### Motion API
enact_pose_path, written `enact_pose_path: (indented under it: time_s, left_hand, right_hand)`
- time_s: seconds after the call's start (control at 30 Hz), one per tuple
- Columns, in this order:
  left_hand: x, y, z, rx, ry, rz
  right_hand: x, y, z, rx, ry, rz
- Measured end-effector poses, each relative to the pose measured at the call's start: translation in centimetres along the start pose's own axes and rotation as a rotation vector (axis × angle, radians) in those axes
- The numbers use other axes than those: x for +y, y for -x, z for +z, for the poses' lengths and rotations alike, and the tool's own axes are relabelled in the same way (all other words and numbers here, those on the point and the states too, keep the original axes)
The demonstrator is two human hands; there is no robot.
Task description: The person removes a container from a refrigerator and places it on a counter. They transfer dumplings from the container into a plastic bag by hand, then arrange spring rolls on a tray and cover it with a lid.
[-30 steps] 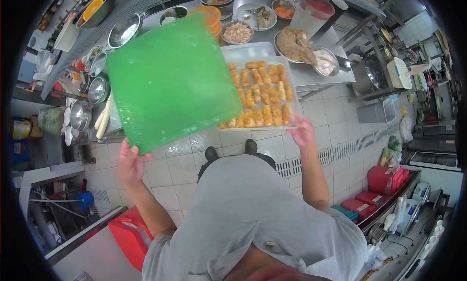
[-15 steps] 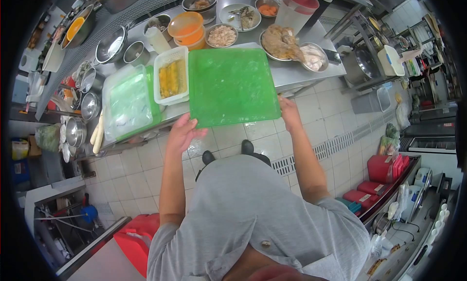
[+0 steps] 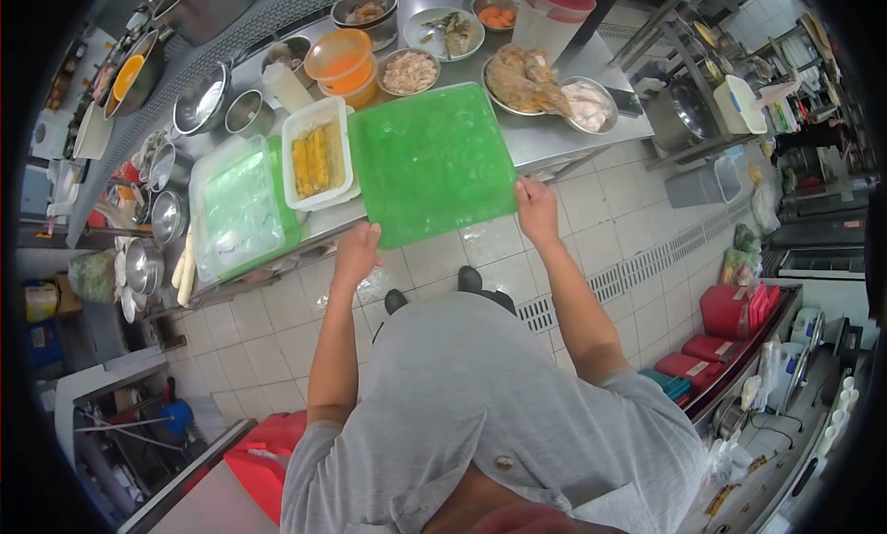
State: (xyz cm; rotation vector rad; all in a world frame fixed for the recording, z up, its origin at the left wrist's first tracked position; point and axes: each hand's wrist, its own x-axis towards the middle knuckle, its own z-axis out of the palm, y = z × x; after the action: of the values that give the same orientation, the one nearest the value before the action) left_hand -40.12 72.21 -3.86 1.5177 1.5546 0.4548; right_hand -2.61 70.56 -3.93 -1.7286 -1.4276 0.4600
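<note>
A green cutting board (image 3: 434, 160) lies over the front edge of the steel worktop, its near part jutting out above the floor. My left hand (image 3: 357, 253) grips its near left corner, and my right hand (image 3: 537, 209) grips its near right corner. Just left of the board, a white plastic container (image 3: 292, 194) holds yellow strips of food (image 3: 317, 160). Farther left, a clear plastic lid or tray (image 3: 236, 201) rests on another green board (image 3: 287, 222). A bowl of pale shredded food (image 3: 409, 72) stands behind the board.
Behind the board are orange tubs (image 3: 340, 61), a plate of food (image 3: 431, 24) and a clear pitcher (image 3: 552, 21). A bowl of brown meat (image 3: 524, 79) and a bowl of pale pieces (image 3: 588, 105) stand right of it. Steel bowls (image 3: 201, 102) line the left. A floor drain (image 3: 637, 262) crosses the tiles.
The board has shifted slightly left and turned a little, its right side now higher than its left. Both hands have moved with it, still on its corners.
</note>
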Motion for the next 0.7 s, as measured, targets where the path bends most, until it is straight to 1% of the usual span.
enact_pose_path:
  time_s: [0.1,0.2,0.3,0.33,0.43,0.53,0.6,0.7]
  left_hand:
    - [0.9,0.4,0.0,0.049,-0.174,0.062]
    - [0.5,-0.5,0.4,0.180,-0.527,0.252]
    - [1.5,-0.6,0.0,0.122,-0.558,0.181]
    - [1.3,-0.7,0.0,0.144,-0.554,0.189]
    - [0.9,-0.5,0.1,0.197,-0.540,0.207]
    - [1.3,0.1,-0.1,0.232,-0.529,0.226]
    - [1.0,-0.2,0.0,0.255,-0.522,0.252]
    - [0.4,-0.6,0.1,0.227,-0.558,0.286]
  right_hand:
    - [-0.1,0.6,0.0,0.020,0.137,-0.061]
    - [0.6,0.6,0.1,0.057,0.174,-0.108]
    - [0.4,0.4,0.0,0.033,0.215,-0.111]
    - [0.4,0.3,0.0,0.018,0.235,-0.106]
    - [0.7,0.5,0.4,0.071,0.272,-0.179]
    - [1.0,0.6,0.7,0.148,0.179,-0.225]
    - [1.2,0.1,0.9,0.147,0.166,-0.234]
    - [1.4,-0.4,1.2,0.106,0.199,-0.219]
